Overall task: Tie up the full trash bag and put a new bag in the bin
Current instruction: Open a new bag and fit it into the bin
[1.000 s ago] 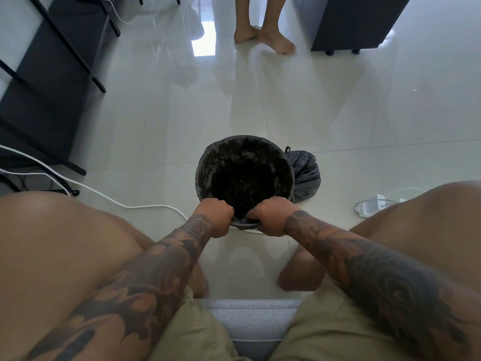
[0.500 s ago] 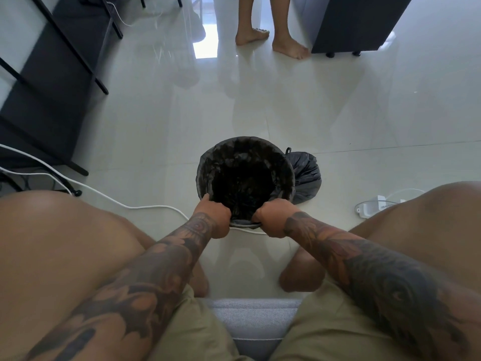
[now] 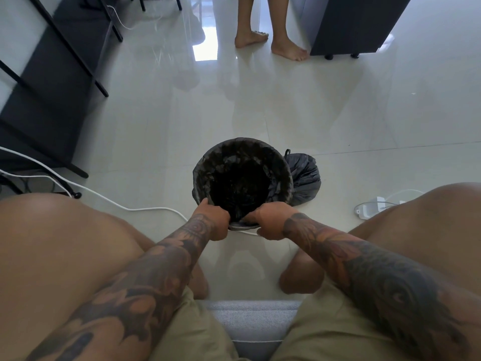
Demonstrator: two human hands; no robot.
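— On the pale tiled floor, between the seated person's knees, what stands there?

— A round bin lined with a new black bag, its edge folded over the rim. Just behind it on the right, touching its side, sits the full trash bag, already knotted at the top.

— And the hands?

— Both are at the near rim. The left hand has its fingers curled over the liner's edge, the thumb stretched out along the rim on the left. The right hand is clenched on the liner at the near right of the rim, knuckles up.

— Anything different from a second ago?

— A little. The left thumb was tucked in then; now it reaches out along the rim. The bin and the tied bag lie where they lay. The bare feet of a second person at the far edge have shifted: they stand more apart, the right one closer to the dark cabinet.

— What else is around?

— A white cable runs across the floor from the left and passes under the near side of the bin. A white charger lies on the right, by the knee. A black frame stands at far left.
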